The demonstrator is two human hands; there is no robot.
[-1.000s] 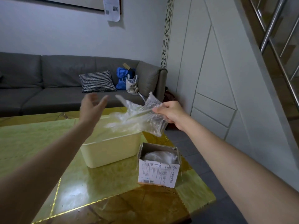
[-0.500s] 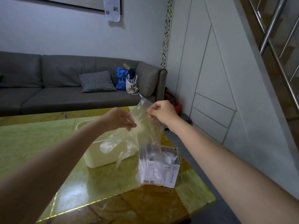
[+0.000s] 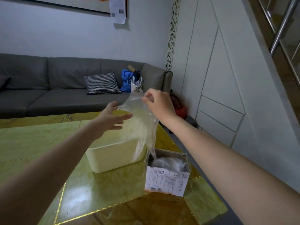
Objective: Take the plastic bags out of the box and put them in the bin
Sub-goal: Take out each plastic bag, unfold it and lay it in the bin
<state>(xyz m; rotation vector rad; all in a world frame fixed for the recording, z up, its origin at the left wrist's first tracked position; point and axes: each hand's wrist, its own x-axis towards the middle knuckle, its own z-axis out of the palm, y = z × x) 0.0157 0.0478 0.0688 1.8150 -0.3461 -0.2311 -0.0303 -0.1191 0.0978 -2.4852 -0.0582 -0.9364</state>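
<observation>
A clear plastic bag [image 3: 139,125] hangs at the centre of the frame, its top pinched by the right hand [image 3: 159,105], its lower end trailing down into the open cardboard box [image 3: 167,181] at lower centre, where more crumpled plastic [image 3: 168,164] lies. The left hand [image 3: 112,120], fingers spread and straight, reaches toward the bag's left side above the cream bin [image 3: 112,156], which stands just left of the box on the green-gold table [image 3: 40,143]. A grey sofa [image 3: 48,88] with a checked cushion [image 3: 102,83] fills the upper left.
</observation>
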